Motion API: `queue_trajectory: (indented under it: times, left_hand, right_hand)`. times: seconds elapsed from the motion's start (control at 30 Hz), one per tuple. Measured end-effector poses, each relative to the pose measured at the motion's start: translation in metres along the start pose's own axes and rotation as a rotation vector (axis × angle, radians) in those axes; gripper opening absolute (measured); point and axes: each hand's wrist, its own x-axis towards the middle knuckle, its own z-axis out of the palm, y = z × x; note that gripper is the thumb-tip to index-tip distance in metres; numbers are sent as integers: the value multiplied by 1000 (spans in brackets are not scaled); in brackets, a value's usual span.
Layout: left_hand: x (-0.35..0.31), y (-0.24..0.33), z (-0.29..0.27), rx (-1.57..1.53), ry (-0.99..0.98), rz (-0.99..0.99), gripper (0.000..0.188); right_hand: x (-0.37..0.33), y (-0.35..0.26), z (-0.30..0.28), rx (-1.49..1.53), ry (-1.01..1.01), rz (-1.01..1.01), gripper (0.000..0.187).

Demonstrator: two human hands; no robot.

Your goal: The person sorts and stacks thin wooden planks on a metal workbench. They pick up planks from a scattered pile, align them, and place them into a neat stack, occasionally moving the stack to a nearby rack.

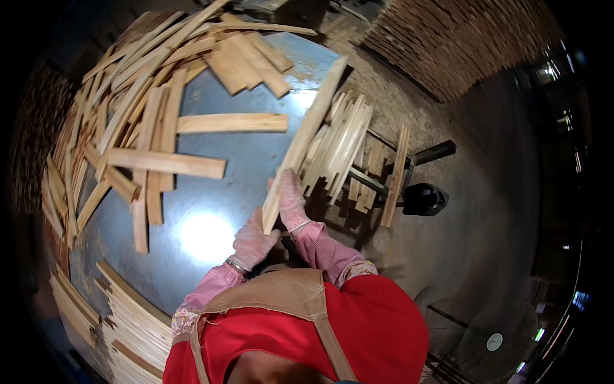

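Two gloved hands on one slat. My right hand (292,200) is closed round the long wooden slat (306,141), fingers bent over its right side, one fingertip just showing at its left edge. My left hand (254,240) is at the near end, fingers against the slat; their tips are partly hidden, so can't tell how far they're closed.

Slat position: slanted along the right edge of the metal tabletop (249,173), near end between my hands, far end pointing up and right.

On the tabletop: 3 short wide boards (251,61) side by side at the far end. 2 crosswise slats (233,123), roughly parallel, one nearer me, ends toward the middle. Slat heap (131,89) on the left: too overlapped to count.

Right of the tabletop: 1 bundle of pale slats (342,144), edges too tight to count, plus 1 lone slat (396,176) farther right, resting across a dark metal frame (435,152). Lower left: 1 large neat slat stack (134,326), 1 smaller stack (75,307) beside it.
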Motion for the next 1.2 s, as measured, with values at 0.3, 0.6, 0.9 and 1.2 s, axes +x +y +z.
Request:
queue_trajectory:
  times: [0.3, 0.6, 0.9, 1.2]
  left_hand:
    - [107, 37, 66, -829, 248, 214, 82]
    - [218, -60, -40, -699, 973, -366, 68]
    - [240, -41, -83, -543, 993, -1087, 101]
    - [15, -154, -12, -1999, 825, -148, 87]
  right_hand:
    - [199, -31, -282, -763, 478, -106, 82]
    - [305, 51, -367, -1421, 314, -62, 55]
    - [267, -21, -324, -1755, -173, 332, 74]
    - [124, -76, -19, -1120, -1481, 483, 49]
